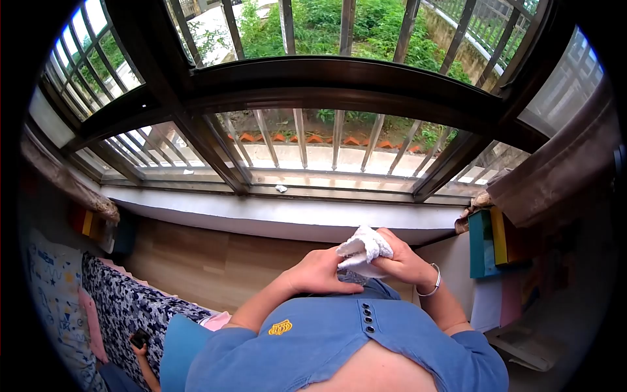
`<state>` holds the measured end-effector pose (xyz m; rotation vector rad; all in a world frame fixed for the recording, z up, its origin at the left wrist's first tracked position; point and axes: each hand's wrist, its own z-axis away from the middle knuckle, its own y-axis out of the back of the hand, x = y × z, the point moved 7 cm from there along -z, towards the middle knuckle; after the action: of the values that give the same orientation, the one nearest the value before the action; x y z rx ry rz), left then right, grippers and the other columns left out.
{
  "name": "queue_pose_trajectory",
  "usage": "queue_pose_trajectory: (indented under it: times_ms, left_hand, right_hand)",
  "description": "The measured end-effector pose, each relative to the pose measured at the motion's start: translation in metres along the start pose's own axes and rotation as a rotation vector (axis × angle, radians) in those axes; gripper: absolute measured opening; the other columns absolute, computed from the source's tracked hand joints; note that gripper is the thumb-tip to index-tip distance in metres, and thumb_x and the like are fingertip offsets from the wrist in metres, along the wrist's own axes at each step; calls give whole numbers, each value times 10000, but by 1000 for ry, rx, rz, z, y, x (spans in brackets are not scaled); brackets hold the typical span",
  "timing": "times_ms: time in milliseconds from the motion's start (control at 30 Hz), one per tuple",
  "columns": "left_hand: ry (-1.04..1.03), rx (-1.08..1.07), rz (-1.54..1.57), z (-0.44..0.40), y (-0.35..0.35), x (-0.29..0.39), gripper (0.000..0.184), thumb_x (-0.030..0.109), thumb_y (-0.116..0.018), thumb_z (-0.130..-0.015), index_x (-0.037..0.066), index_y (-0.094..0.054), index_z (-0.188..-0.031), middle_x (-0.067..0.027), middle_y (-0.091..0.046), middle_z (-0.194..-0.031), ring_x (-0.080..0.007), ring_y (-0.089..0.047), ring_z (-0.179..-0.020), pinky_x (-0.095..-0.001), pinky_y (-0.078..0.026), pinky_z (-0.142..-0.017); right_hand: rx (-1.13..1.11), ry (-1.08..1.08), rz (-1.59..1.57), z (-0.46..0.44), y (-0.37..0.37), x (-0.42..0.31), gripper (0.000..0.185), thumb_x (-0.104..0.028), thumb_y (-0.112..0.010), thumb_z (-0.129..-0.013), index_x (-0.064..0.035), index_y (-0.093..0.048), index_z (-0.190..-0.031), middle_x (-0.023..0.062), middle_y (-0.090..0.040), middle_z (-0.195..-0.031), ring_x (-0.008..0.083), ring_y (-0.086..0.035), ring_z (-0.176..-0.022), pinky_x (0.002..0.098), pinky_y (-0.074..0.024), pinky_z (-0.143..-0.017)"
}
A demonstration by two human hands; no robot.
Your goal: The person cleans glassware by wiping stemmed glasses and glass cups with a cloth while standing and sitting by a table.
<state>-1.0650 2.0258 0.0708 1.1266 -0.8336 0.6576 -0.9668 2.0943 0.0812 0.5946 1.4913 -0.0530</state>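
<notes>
Near long white window ledge (287, 219) | pinching bunched white textured cloth (366, 244) in closed right fingers (394, 264) | curling left fingers (324, 260) alongside, cannot tell hold | keep folds gathered

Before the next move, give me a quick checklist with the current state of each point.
1. White cloth secured: ok, bunched in the right hand.
2. Left hand has a firm grip: cannot tell; it is close beside the cloth, but a clear item there is mostly hidden.
3. Bracelet clear of the cloth: ok, it sits on the right wrist, apart from it.
4. Lower window frame free of loose bits: not ok, a small white scrap is there.
5. Other person's hand out of the way: ok, well apart, at lower left.
</notes>
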Motion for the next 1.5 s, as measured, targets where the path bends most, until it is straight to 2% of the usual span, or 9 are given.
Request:
queue_pose_trajectory:
  times_ms: [133,367,567,700,767,833,900,1067,1500]
  left_hand:
    - [59,-11,23,0,-5,-11,658,468,-682,-615,3,-492,-1040,-184,-582,-853,-321,-577,-796,-351,-453,-713]
    - [4,39,50,4,-4,-13,786,478,-667,-615,-10,-392,-1167,-202,-567,-939,-326,-570,-847,-364,-454,-743]
    - [-67,163,11,7,5,-12,746,422,-709,-611,35,-406,-1173,-168,-576,-937,-284,-582,-841,-330,-463,-729]
    - [-6,232,52,9,14,-20,719,404,-709,-615,63,-408,-1172,-167,-586,-903,-279,-587,-826,-335,-465,-718]
    - [36,181,62,8,16,-20,733,437,-689,-618,56,-394,-1170,-177,-574,-947,-320,-571,-859,-365,-456,-746]
    - [46,98,-23,5,10,-18,712,440,-691,-616,56,-420,-1151,-178,-579,-937,-331,-569,-856,-364,-456,-746]
    - [61,37,-17,1,-5,-31,678,501,-645,-628,48,-485,-1106,-182,-586,-921,-333,-566,-866,-366,-455,-755]
    - [135,21,46,4,-5,-27,724,515,-656,-615,34,-481,-1126,-194,-578,-957,-333,-561,-893,-345,-446,-786]
    - [30,138,-63,0,-1,-23,720,511,-646,-623,-14,-469,-1083,-213,-579,-908,-364,-563,-852,-386,-457,-743]
  right_hand:
    - [73,-174,-413,-4,-9,28,268,-143,-488,-846,6,-502,-1069,64,-544,-1004,110,-507,-900,271,-420,-787]
    - [199,-402,-966,-16,-13,29,283,-279,-428,-897,-32,-500,-1015,44,-556,-837,121,-550,-724,262,-463,-632]
    - [321,-272,-1274,-18,-13,51,268,-262,-358,-924,-41,-482,-1008,64,-554,-832,154,-561,-733,299,-483,-652]
    - [318,-206,-733,-10,10,40,348,-236,-422,-906,-8,-416,-1169,63,-528,-1041,127,-513,-926,272,-439,-793]
    - [-1,-131,-399,-4,3,26,390,-204,-491,-872,-16,-402,-1202,45,-502,-1078,113,-463,-982,280,-403,-847]
    - [-22,130,-7,-18,0,-12,433,-87,-619,-721,-78,-492,-1135,76,-526,-1040,226,-489,-974,316,-391,-854]
    - [-26,62,264,-25,-6,-15,410,-83,-633,-673,-82,-524,-1068,97,-528,-956,279,-481,-910,326,-405,-803]
    - [42,-22,381,-28,-10,2,207,-113,-534,-725,-40,-526,-918,154,-527,-894,330,-509,-849,384,-425,-744]
    - [47,-130,124,-28,-10,19,327,-6,-466,-743,-23,-503,-1067,184,-535,-1012,319,-522,-952,344,-406,-831]
